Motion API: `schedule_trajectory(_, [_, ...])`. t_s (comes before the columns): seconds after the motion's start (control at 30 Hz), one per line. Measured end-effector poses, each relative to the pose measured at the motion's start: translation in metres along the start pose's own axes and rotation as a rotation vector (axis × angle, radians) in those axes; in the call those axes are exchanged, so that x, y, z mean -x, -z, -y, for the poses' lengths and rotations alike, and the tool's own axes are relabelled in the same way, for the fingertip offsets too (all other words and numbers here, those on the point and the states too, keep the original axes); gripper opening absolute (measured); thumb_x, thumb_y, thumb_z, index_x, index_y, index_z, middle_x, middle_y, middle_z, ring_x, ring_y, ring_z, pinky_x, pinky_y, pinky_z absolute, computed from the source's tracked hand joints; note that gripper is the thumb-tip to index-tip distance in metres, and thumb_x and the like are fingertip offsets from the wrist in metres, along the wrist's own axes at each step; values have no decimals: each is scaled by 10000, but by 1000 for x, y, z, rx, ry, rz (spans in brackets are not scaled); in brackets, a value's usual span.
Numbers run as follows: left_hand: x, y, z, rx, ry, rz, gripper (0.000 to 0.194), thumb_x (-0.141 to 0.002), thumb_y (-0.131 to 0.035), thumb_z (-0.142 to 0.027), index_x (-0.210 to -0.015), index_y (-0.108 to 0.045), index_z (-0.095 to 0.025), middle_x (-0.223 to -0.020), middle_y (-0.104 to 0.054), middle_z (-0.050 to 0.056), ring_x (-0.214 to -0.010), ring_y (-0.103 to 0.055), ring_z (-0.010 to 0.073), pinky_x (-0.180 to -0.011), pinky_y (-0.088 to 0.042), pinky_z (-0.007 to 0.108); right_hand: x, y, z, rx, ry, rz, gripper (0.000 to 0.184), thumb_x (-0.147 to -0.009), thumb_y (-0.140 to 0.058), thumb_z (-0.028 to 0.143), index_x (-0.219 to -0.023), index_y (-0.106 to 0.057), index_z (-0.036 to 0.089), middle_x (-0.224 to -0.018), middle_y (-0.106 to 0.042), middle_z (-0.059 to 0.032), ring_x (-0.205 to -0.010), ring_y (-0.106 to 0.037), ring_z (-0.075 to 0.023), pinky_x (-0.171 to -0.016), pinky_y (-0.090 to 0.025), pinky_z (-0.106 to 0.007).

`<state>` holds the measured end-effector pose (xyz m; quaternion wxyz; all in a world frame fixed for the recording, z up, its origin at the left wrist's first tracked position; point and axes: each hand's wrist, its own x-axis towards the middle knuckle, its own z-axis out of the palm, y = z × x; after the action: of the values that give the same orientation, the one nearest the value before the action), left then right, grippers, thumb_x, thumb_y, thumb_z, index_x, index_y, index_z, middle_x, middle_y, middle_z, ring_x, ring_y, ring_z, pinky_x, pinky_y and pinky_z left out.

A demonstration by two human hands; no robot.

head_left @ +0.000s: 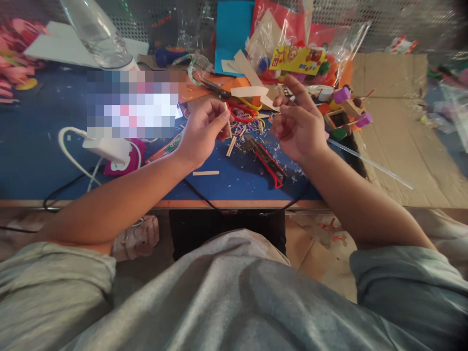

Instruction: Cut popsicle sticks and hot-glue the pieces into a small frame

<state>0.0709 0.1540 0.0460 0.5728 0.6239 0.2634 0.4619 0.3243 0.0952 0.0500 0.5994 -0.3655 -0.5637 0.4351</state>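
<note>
My left hand [206, 129] pinches a short, pale wooden stick [228, 119] upright between thumb and fingers. To its right my right hand [302, 117] is raised over the table, its index finger stretched up and the others loosely bent, with nothing plainly in it. Between and below the hands lies a red and black utility knife [268, 163] among pale shavings. Small cut stick pieces [231, 145] lie beside the knife. A flat craft stick [205, 173] rests nearer the table edge. Scissors [228, 92] with red and yellow handles lie just beyond my left hand, over coloured rubber bands.
At the left are a plastic bottle [104, 44], a white charger [113, 148] with cables and a pixelated bright patch. Paper and plastic packets [300, 58] pile up at the back. On the right, a cardboard sheet [402, 141] lies by a small wooden model [345, 114] and a clear rod [373, 163].
</note>
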Motion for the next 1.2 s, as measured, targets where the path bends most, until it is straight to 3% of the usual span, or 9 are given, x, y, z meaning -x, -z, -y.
schedule_trajectory(0.13, [4,-3,-1,-7,11,104,504,-864,-958,-647,-934,-649,-256,-794,-667,-15,-651,-609,128,-628,-535,302,11,-17,0,69,0,76,488,-891,-955,544,-1231,-712,293,-934,-648,28,-600,-490,-105,-527,-427,-298])
schedule_trajectory(0.27, [11,-6,-3,-17,51,237,575,-827,-981,-712,-949,-701,-224,-844,-718,11,-667,-645,131,-649,-571,299,24,-26,5,338,85,276,761,-853,-1011,503,-1514,-692,303,-1211,-676,-43,-687,-577,-105,-587,-516,-284])
schedule_trajectory(0.37, [14,-6,-4,-41,58,325,582,-837,-975,-707,-960,-732,-193,-881,-738,34,-673,-661,129,-663,-590,302,27,-25,7,520,183,365,869,-833,-1022,549,-1594,-680,306,-1313,-664,-92,-666,-588,-105,-565,-528,-296])
schedule_trajectory(0.57, [13,-5,-9,-145,65,322,373,-967,-877,-510,-998,-703,-182,-911,-738,31,-718,-679,135,-711,-592,297,25,-21,7,602,229,379,899,-866,-954,658,-1633,-648,303,-1273,-679,-95,-660,-628,-142,-593,-604,-364])
schedule_trajectory(0.67, [14,-2,-12,-437,-103,237,156,-1019,-734,-336,-1019,-686,-188,-947,-757,43,-762,-683,158,-753,-577,320,25,-21,3,570,141,306,970,-888,-888,733,-1695,-550,313,-1272,-673,-91,-689,-662,-171,-599,-639,-399])
schedule_trajectory(0.73, [16,1,-15,-718,-251,232,115,-990,-687,-245,-1087,-703,-186,-1026,-785,69,-903,-724,216,-890,-594,384,24,-19,-1,582,116,224,1025,-876,-852,803,-1715,-508,323,-1271,-675,-92,-723,-681,-195,-623,-661,-429])
schedule_trajectory(0.83, [19,4,-20,-1006,-307,344,434,-891,-713,-203,-1321,-677,-160,-1262,-780,133,-1214,-718,330,-1130,-565,509,21,-17,-7,611,130,139,1069,-846,-823,877,-1713,-503,340,-1257,-682,-93,-816,-715,-244,-692,-679,-471])
schedule_trajectory(0.97, [21,6,-21,-1155,-168,533,845,-770,-770,-220,-1566,-512,-98,-1564,-634,234,-1486,-573,443,-1297,-483,611,17,-15,-9,634,154,115,1062,-850,-785,918,-1684,-552,303,-1200,-693,-91,-863,-716,-269,-794,-685,-521])
schedule_trajectory(1.2, [16,10,-17,-1179,-123,523,867,-753,-781,-234,-1571,-517,-124,-1512,-630,206,-1514,-516,451,-1307,-472,608,17,-20,1,748,186,196,1006,-904,-708,933,-1621,-642,230,-1179,-748,-120,-961,-711,-309,-896,-670,-559])
